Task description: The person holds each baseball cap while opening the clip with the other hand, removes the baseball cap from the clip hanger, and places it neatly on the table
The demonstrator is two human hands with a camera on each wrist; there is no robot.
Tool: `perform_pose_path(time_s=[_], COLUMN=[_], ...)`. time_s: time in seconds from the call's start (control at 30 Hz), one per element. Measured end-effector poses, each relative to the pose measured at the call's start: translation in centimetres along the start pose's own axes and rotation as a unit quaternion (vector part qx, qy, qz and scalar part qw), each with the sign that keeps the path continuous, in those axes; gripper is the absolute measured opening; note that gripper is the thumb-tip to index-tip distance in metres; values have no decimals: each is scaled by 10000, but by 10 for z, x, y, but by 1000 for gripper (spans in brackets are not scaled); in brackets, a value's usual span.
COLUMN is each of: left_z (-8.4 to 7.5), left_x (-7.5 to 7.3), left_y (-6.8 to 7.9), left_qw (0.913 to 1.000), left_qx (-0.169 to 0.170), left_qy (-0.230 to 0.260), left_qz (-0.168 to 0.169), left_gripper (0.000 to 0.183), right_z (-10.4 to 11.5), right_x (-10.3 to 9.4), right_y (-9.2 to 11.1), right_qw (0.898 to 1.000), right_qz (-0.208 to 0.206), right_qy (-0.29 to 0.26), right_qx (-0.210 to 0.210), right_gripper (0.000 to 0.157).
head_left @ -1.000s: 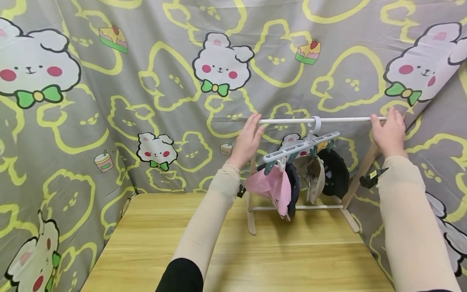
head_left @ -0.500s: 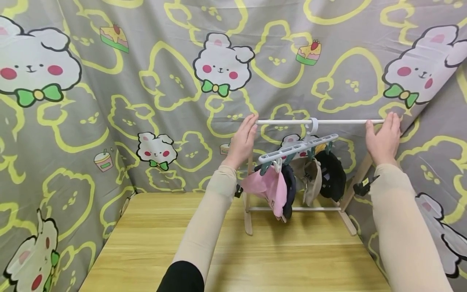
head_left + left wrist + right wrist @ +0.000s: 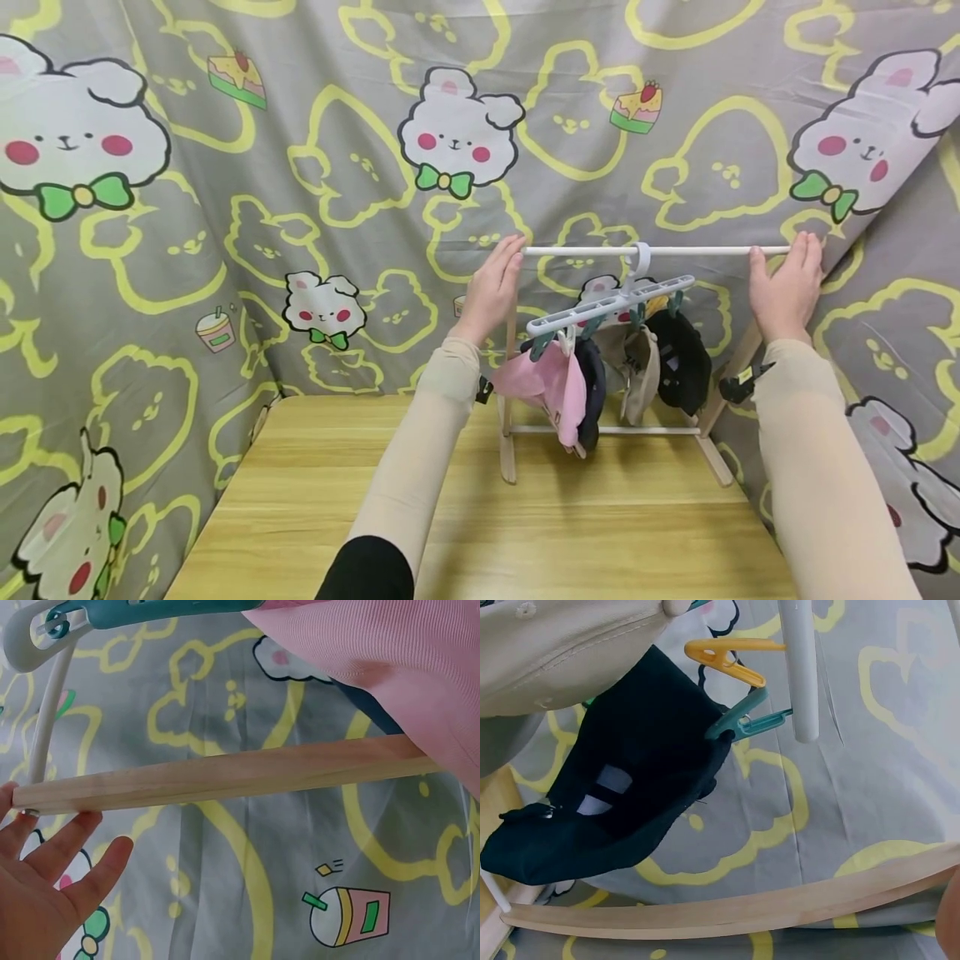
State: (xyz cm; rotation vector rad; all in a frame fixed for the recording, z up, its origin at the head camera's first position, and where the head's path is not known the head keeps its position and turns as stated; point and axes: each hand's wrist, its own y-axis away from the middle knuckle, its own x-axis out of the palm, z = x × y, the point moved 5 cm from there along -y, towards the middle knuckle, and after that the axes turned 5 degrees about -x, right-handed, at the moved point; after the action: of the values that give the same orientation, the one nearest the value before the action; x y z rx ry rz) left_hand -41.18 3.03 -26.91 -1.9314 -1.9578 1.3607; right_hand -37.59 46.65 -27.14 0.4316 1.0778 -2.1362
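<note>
My left hand [image 3: 491,292] touches the left end of a wooden rack's white top rod [image 3: 585,251]. In the left wrist view its straight, spread fingers [image 3: 67,844] touch the end of a wooden post [image 3: 225,776]. My right hand [image 3: 786,287] rests at the rod's right end, thumb and fingers extended; only a sliver shows in the right wrist view. Between them a grey clip hanger [image 3: 611,306] hooks over the rod. Clipped below it hang a pink cap [image 3: 543,383], a dark navy cap [image 3: 592,392], a beige cap [image 3: 641,375] and a black cap [image 3: 681,362].
The rack stands on a wood-grain table [image 3: 322,483], its lower white bar [image 3: 645,431] near the tabletop. A grey curtain [image 3: 360,217] with rabbit prints encloses the back and sides. A yellow clothes peg [image 3: 731,656] sits on the hanger beside a teal peg [image 3: 750,724].
Both hands and the rack have shifted slightly to the left, mostly in the first half second. The hanger and caps moved along with the rod.
</note>
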Motion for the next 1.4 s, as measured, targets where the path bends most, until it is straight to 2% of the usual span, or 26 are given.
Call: perform_pose_path(time_s=[0.67, 0.93, 1.17, 1.4], left_z=[2, 7, 14, 17], left_x=[-4, -11, -18, -23], left_y=[2, 2, 3, 6], left_qw=[9999, 9999, 9995, 9996], left_qx=[-40, -140, -277, -243], left_qy=[100, 42, -20, 5], left_qz=[3, -68, -141, -145], left_gripper=[43, 44, 43, 44], right_z=[-1, 8, 16, 20], right_x=[3, 5, 6, 9], right_y=[4, 8, 10, 14], right_qw=[9998, 9989, 9991, 9985], right_qz=[-134, -426, -397, -502], right_qy=[148, 140, 118, 82], right_qx=[-17, -129, -111, -197], right_gripper=[80, 78, 79, 78])
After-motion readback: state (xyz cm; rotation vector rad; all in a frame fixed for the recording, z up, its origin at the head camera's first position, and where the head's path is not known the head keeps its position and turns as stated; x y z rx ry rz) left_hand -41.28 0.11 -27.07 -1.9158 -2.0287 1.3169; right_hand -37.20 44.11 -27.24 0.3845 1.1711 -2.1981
